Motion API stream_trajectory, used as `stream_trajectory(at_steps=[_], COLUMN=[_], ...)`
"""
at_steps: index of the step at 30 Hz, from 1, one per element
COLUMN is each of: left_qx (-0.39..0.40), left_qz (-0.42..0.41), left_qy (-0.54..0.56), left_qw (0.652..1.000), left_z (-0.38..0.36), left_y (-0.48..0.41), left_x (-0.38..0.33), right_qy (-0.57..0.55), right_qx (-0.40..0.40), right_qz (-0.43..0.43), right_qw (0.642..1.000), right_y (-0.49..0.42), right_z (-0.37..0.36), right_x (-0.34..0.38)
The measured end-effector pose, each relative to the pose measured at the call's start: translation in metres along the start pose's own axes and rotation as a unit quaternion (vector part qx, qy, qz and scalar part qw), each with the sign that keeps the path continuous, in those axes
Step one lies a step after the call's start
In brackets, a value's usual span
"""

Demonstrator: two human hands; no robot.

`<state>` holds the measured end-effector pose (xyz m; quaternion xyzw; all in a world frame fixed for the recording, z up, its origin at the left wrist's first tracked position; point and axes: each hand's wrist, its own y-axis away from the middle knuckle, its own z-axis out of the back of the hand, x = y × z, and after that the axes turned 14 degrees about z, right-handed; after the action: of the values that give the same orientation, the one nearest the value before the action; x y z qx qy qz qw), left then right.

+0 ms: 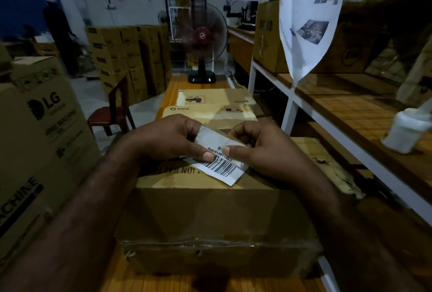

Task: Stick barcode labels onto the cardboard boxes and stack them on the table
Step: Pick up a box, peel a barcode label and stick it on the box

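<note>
Fingers [207,156] tight on barcode label [223,168]

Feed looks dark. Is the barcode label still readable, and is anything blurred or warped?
Head view: dim overall, yet the barcode label is bright and its bars crisp; the fan blades smear into a blur; the wide lens bows the white shelf frame at right.

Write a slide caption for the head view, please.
Left hand and right hand pinch a barcode label over a cardboard box.
</note>
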<state>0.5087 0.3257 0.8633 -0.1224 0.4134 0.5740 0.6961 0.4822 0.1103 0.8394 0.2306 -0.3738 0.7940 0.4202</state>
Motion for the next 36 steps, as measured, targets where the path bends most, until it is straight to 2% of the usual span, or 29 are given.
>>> stream_trajectory(at_steps=[4,9,23,28,33,36], left_qx=[0.005,-0.004,-0.022,0.059,0.068,0.089], left_qz=[0.004,0.001,0.01,-0.006,-0.018,-0.004], left_qy=[0.012,0.012,0.021,0.119,0.087,0.044], left_qw=[1.0,1.0,0.999,0.991,0.994,0.995], left_z=[0.0,0.0,0.004,0.007,0.018,0.027], left_y=[0.0,-0.005,-0.006,-0.006,-0.013,-0.017], left_x=[0.002,0.003,0.005,0.003,0.0,-0.002], right_qy=[0.131,0.145,0.03,-0.063,-0.238,-0.25], right_qx=[0.048,0.069,0.036,0.016,-0.033,-0.043], right_qz=[-0.014,0.025,0.068,0.055,0.026,0.023], right_qw=[0.99,0.987,0.997,0.996,0.97,0.967], right_y=[0.009,0.012,0.018,0.02,0.021,0.022], right_z=[0.002,0.003,0.001,0.002,0.012,0.011], right_x=[0.006,0.0,-0.003,0.003,0.008,0.009])
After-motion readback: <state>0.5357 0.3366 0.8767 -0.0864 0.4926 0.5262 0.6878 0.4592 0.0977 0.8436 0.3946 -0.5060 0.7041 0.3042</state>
